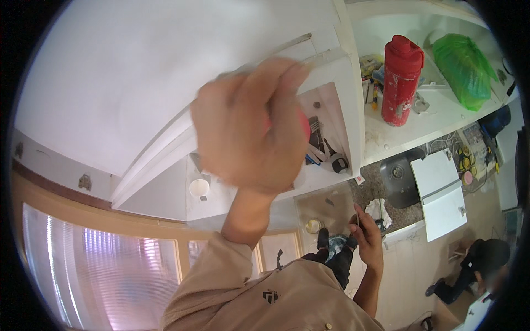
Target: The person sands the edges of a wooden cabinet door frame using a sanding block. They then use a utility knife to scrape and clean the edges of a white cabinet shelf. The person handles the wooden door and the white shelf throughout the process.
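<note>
My left hand [248,132] is raised close in front of an open white cabinet, blurred by motion. Its fingers are curled round a pinkish-red thing [305,124], mostly hidden by the hand, so its kind does not show. Lower down, my right hand [370,243] is closed with thumb and fingers pinching a small, thin, dark piece [357,218], too small to name. Behind the left hand, a cabinet compartment holds several tools, among them a black-and-white handled tool [337,161]. A white cup [199,188] stands on the cabinet shelf left of my forearm.
At the upper right, a red bottle [402,83] and a green plastic bag [465,69] stand on a shelf. Below are a metal sink [398,179], white door panels [440,190] and yellow tape rolls [466,158]. A person in dark clothes [483,265] crouches at the lower right.
</note>
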Available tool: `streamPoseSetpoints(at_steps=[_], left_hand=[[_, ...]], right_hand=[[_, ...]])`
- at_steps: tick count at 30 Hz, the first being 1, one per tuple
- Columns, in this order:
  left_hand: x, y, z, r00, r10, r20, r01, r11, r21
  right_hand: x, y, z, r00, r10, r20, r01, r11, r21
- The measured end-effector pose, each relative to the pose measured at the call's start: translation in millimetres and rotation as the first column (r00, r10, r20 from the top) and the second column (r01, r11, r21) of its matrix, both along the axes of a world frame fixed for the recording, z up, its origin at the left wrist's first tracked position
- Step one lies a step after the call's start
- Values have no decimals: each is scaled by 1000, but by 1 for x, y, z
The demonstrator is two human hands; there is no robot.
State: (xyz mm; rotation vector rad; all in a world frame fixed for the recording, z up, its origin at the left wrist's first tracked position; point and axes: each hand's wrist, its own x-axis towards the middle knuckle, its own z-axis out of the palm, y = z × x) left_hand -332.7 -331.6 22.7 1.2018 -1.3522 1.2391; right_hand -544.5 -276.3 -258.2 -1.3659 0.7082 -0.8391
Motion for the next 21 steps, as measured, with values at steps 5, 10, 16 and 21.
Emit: streamPoseSetpoints(at_steps=[5, 10, 16, 21], left_hand=[[24, 32, 0, 996, -18, 85, 10, 995, 95], [32, 40, 3, 982, 71, 174, -96, 985, 144], [35, 26, -1, 995, 27, 92, -32, 998, 54], [56, 51, 0, 999, -38, 33, 34, 994, 107]], right_hand=[[-24, 2, -23, 984, -163, 67, 154, 980, 124], [-15, -3, -1, 890, -347, 296, 270, 924, 273], [21, -36, 27, 837, -417, 354, 531, 775, -342], [59, -71, 146, 884, -317, 345, 459, 441, -771]])
